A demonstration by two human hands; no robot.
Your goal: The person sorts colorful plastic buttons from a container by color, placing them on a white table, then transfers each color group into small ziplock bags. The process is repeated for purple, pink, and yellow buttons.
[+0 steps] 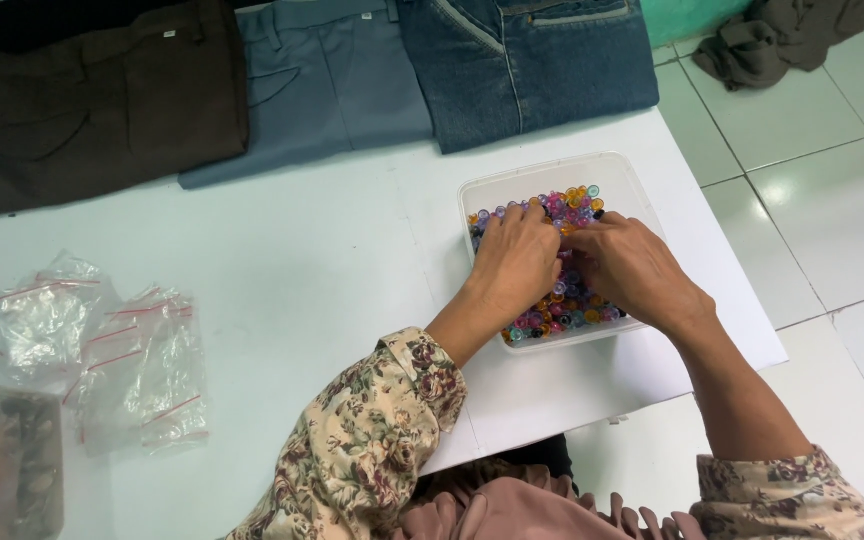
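Note:
A clear square plastic tub (612,172) sits on the white table (312,280) near its right edge. It holds several small coloured buttons (577,203) in pink, purple, yellow and teal. Both of my hands are inside the tub, palms down on the buttons. My left hand (514,262) rests on the left half, fingers curled into the pile. My right hand (634,270) lies on the right half, fingertips meeting the left hand near the middle. Whether either hand pinches a button is hidden under the fingers.
Folded trousers lie along the table's far edge: dark brown (82,100), grey-blue (322,80) and blue denim (532,60). Small clear zip bags (102,345) are spread at the left, with a clear container (7,460) at the lower left corner. A dark cloth (772,40) lies on the tiled floor.

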